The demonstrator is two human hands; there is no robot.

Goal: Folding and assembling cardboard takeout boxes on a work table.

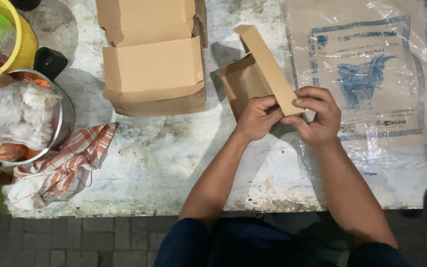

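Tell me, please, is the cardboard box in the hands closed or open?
Open: the cardboard box has its lid flap raised, gripped by left hand and right hand.

Bright overhead light, hard shadows falling left, plastic sheet [371,74] glare — dark, dim lower edge

Street food stall (takeaway boxes [154,74], paving [75,242])

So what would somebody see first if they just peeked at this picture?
Probably the two bare hands in the middle, the left hand and right hand, pinching a brown cardboard box piece that is only partly folded. Next, the stack of flat cardboard boxes just behind it to the left, and the orange checked cloth crumpled at the table's near-left edge beside a metal pot of bagged food.
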